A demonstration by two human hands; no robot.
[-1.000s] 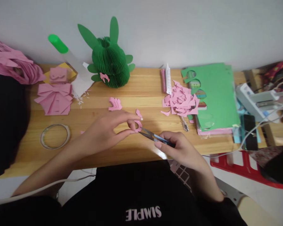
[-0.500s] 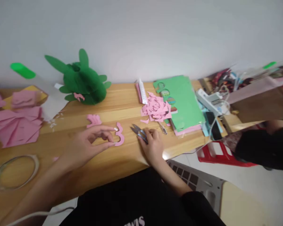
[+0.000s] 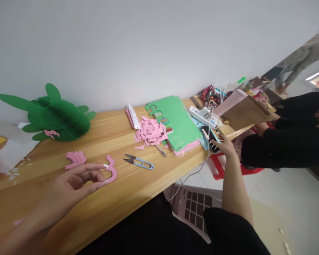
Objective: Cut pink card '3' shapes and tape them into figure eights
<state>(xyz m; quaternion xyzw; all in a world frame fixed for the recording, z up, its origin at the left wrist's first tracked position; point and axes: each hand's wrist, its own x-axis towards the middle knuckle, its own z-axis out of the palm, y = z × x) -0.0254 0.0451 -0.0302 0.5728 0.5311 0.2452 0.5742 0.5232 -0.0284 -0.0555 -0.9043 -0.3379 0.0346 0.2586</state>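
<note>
My left hand [image 3: 81, 182] pinches a curvy pink paper cutout [image 3: 113, 173], shaped like a 3, between thumb and fingertips. A small white patch shows on the cutout beside my fingertips. To its right, blue-handled thread snips [image 3: 139, 162] lie on the wooden table. My right hand [image 3: 225, 145] reaches over a dark phone [image 3: 210, 137] at the table's right part, fingers apart and at or just above its lit screen. Further pink cutouts [image 3: 76, 159] are stacked behind my left hand. At the back left stands a green honeycomb paper figure [image 3: 58, 118] with leaf-like pieces.
Pink paper scraps [image 3: 151, 131] lie beside a glue tube [image 3: 133, 117] and green paper sheets [image 3: 179, 122]. A white power strip [image 3: 202, 115] with a cable [image 3: 208, 148] sits near the phone. Another person in black sleeves [image 3: 276, 148] works at the right, by a red stool [image 3: 219, 166].
My right hand has let go of the thread snips and moved right to the phone, whose screen is now lit. My left hand still holds the cutout. The view has turned right.
</note>
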